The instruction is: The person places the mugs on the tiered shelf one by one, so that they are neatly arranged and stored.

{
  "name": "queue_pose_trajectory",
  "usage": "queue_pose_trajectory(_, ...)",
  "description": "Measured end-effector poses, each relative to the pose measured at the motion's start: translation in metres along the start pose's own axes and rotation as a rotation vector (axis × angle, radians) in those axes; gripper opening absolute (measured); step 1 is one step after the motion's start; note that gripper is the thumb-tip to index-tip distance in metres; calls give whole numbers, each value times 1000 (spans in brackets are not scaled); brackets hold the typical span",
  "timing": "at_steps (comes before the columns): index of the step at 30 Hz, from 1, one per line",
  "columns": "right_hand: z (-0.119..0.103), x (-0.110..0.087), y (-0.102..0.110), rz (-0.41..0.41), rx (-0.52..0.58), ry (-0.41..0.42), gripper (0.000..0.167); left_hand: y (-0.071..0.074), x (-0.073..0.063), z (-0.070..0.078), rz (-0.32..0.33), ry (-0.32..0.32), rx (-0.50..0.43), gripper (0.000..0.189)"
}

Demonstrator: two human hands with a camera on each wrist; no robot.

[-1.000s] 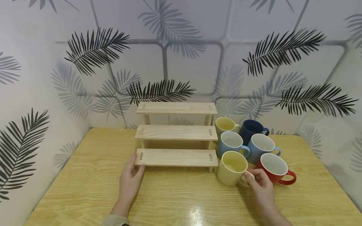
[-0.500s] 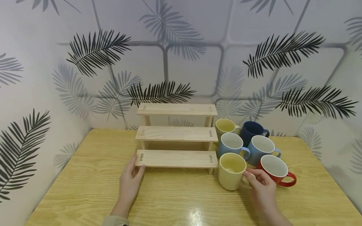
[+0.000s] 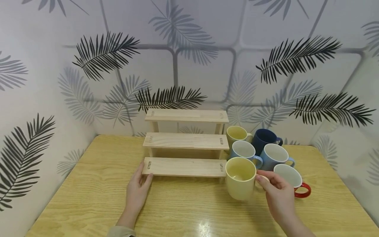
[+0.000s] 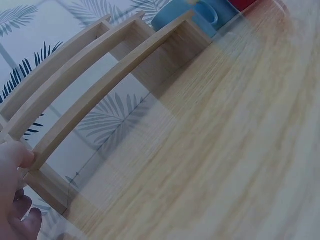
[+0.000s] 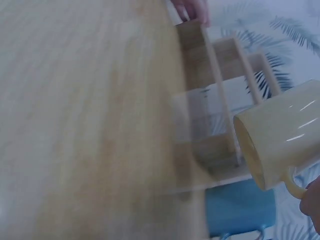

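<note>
A three-tier wooden display rack (image 3: 185,141) stands on the table. My left hand (image 3: 137,189) grips the left end of its lowest tier; in the left wrist view the thumb presses the front corner and the fingers curl beside the end support. My right hand (image 3: 278,194) pinches the handle of a pale yellow mug (image 3: 240,187) between thumb and fingers. Upright in the head view, this mug hangs over the table at the right end of the lowest tier, overlapping the tier's corner. The right wrist view shows the mug (image 5: 282,132) near the rack, its inside hidden.
Close to the rack's right side are another yellow mug (image 3: 232,140), a dark blue mug (image 3: 260,146), two light blue mugs (image 3: 237,159) and a red mug (image 3: 302,190), partly behind my right hand. A leaf-patterned wall (image 3: 201,75) rises behind the wooden table (image 3: 97,184).
The right hand has lifted the yellow mug off the table, bringing it slightly left to the lowest tier's right corner. The left hand has kept its grip on the rack.
</note>
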State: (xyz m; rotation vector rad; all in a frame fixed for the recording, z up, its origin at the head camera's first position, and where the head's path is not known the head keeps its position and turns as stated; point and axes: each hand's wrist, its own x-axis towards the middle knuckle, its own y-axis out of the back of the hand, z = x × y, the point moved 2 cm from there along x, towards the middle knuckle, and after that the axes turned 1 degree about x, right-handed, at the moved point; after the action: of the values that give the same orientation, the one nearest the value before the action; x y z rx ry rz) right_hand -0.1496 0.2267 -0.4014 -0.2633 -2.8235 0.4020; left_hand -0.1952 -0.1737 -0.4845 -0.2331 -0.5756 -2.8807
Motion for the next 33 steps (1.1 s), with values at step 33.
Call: queue_pose_trajectory(33,-27,124,-187,-128,19,105,14,-5,-2,3,-29,-51,157,67)
